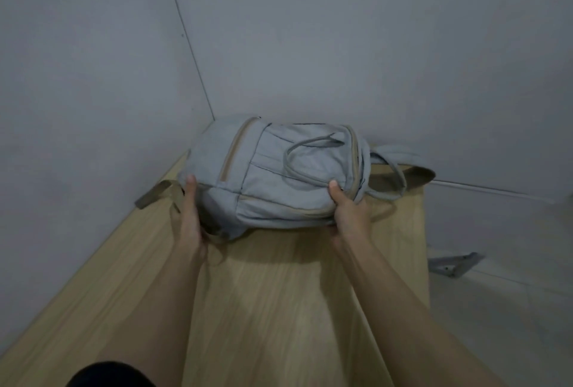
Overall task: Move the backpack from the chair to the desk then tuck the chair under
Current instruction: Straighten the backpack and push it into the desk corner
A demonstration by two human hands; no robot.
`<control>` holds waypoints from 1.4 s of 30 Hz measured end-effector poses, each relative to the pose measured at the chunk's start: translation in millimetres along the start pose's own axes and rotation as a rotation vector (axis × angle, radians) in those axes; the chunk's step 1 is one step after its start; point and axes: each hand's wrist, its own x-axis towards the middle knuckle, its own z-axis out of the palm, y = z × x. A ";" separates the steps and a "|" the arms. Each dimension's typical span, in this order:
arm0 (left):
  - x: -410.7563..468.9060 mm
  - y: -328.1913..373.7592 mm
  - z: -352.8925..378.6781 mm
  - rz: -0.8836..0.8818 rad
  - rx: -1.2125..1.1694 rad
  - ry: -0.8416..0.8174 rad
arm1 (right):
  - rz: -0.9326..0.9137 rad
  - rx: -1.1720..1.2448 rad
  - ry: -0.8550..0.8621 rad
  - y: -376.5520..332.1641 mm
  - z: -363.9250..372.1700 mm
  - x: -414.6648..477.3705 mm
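Fingers of left hand (190, 216) and right hand (348, 211) clasp backpack (279, 175) on desk (279, 293).

The backpack (273, 175) is soft grey cloth, matt and a bit crumpled, with tan cloth straps (415, 176) and tan zip lines. The desk (279, 293) looks like pale wood with long grain lines, smooth and a little shiny. The walls (341, 45) are flat, matt grey. A metal-looking bracket (455, 264) looks dull grey.

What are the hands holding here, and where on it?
Both hold the backpack on the desk: left hand at its left end, right hand at its right.
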 end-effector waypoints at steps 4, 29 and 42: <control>-17.8 2.4 23.5 0.120 0.208 0.259 | -0.067 -0.173 0.136 4.4 -14.2 -7.5; -55.0 -81.3 155.3 1.058 1.852 -0.544 | -0.562 -0.769 0.341 -26.9 -94.2 82.2; -40.9 -57.4 119.2 1.377 1.251 -0.559 | -0.152 -0.683 -0.119 -49.2 -39.9 136.9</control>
